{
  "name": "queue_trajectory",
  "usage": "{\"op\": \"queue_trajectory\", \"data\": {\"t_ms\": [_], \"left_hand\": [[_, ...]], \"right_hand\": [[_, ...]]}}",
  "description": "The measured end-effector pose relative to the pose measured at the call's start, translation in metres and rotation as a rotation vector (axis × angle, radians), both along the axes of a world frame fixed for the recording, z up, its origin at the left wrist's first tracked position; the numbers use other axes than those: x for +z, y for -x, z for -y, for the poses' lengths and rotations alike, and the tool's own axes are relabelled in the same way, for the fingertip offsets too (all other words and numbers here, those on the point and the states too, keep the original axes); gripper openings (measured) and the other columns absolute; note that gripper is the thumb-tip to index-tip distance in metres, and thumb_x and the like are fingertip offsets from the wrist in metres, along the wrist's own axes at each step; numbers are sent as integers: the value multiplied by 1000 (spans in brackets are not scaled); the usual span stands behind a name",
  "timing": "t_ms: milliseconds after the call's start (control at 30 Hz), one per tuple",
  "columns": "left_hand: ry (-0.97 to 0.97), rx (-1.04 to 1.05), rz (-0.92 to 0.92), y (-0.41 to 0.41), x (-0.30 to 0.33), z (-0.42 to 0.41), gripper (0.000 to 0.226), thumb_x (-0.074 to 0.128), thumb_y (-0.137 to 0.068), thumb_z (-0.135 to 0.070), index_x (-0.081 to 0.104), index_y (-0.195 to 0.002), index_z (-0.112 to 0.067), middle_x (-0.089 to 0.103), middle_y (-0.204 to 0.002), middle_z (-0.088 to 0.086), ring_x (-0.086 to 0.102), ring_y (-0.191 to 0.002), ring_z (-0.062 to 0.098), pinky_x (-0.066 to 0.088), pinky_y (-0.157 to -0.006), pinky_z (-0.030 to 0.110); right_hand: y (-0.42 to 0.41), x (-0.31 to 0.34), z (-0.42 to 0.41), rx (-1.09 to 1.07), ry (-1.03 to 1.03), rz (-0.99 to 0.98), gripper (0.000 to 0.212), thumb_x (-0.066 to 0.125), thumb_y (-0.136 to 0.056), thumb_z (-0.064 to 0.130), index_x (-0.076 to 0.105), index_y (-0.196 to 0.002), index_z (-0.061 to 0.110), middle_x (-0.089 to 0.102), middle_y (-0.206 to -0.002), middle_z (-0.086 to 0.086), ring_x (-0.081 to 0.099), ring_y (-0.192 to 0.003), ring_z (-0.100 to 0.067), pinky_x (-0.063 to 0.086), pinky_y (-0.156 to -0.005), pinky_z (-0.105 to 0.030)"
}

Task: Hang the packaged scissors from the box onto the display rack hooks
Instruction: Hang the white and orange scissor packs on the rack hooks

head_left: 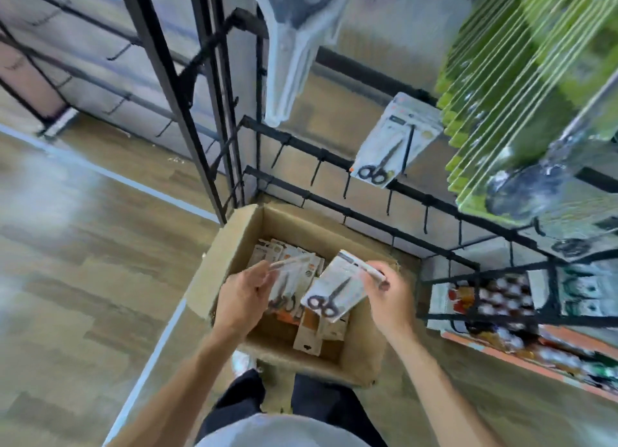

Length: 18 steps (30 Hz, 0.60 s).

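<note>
Two hands, left (244, 299) and right (388, 299), each pinch one scissors pack (329, 289) above the box (214, 262).

**Blur, crops and covered packs**

The printing on the scissor pack (334, 287) pinched by the right hand (389, 301) is too blurred to read. The left hand (245, 297) covers the lower part of its own pack (284, 279). Packs lying in the box (214, 266) sit partly under both. The top edge crops the large hanging scissors (294, 45); the green packs (521, 88) smear into streaks.
</note>
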<state>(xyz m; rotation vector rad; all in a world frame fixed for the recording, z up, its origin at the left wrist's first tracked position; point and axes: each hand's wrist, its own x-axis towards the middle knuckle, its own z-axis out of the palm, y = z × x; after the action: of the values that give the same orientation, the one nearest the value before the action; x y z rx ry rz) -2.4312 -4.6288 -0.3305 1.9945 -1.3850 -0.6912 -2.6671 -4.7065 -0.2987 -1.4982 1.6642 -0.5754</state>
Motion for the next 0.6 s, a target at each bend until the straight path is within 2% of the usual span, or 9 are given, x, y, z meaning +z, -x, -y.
{"op": "queue_trajectory", "data": {"t_ms": [100, 167, 233, 300, 367, 467, 533, 600], "left_hand": [[56, -69, -23, -5, 26, 15, 31, 56, -100, -28, 44, -73, -34, 49, -61, -18, 55, -61, -9, 38, -51, 9], [87, -135, 2, -11, 37, 24, 28, 50, -102, -39, 45, -74, -38, 56, -70, -17, 58, -66, -5, 43, -53, 10], [110, -200, 42, -20, 38, 35, 26, 39, -100, -58, 46, -79, -44, 60, -76, -16, 61, -66, 0, 53, -55, 21], [146, -248, 60, -27, 40, 45, 28, 32, -97, -67, 46, -82, -48, 61, -77, -14, 63, -66, 3, 56, -53, 32], [187, -262, 71, -28, 48, 53, 31, 33, -96, -68, 46, -81, -44, 62, -75, -12, 63, -64, 6, 56, -52, 34], [223, -293, 50, -25, 60, 58, 27, 43, -99, -57, 45, -79, -38, 61, -70, -10, 60, -59, 8, 53, -49, 35], [242, -324, 61, -24, 65, 58, 25, 46, -98, -53, 43, -78, -39, 60, -70, -12, 59, -58, 7, 52, -49, 35], [253, -352, 59, -24, 62, 57, 24, 44, -97, -57, 44, -80, -40, 62, -76, -11, 63, -64, 5, 55, -52, 32]], "right_hand": [[-5, 36, 6, -47, 31, 106, 5, 63, -97, 16, 67, -100, 13, 67, -91, -4, 61, -69, 7, 47, -57, -11], [-4, 53, 14, -113, 42, 166, 8, 59, -100, 21, 63, -98, 28, 67, -92, 0, 63, -70, 9, 50, -60, -13], [-1, 67, 23, -135, 56, 166, 9, 52, -104, 29, 60, -99, 32, 68, -93, 3, 64, -73, 8, 51, -60, -15], [0, 82, 35, -142, 91, 148, 11, 51, -104, 30, 61, -106, 26, 69, -93, 0, 65, -73, 5, 51, -59, -17], [2, 92, 47, -155, 135, 152, 14, 56, -102, 30, 64, -109, 20, 69, -97, 0, 67, -81, -2, 53, -65, -24], [0, 103, 59, -187, 159, 161, 24, 62, -96, 39, 66, -110, 19, 71, -102, -1, 68, -95, -13, 54, -75, -29], [-4, 107, 65, -196, 146, 155, 29, 62, -96, 40, 66, -107, 14, 69, -92, -6, 66, -87, -14, 53, -75, -31], [-8, 111, 72, -185, 152, 144, 31, 61, -96, 38, 66, -104, 8, 62, -78, -3, 57, -71, -11, 46, -67, -28]]}}
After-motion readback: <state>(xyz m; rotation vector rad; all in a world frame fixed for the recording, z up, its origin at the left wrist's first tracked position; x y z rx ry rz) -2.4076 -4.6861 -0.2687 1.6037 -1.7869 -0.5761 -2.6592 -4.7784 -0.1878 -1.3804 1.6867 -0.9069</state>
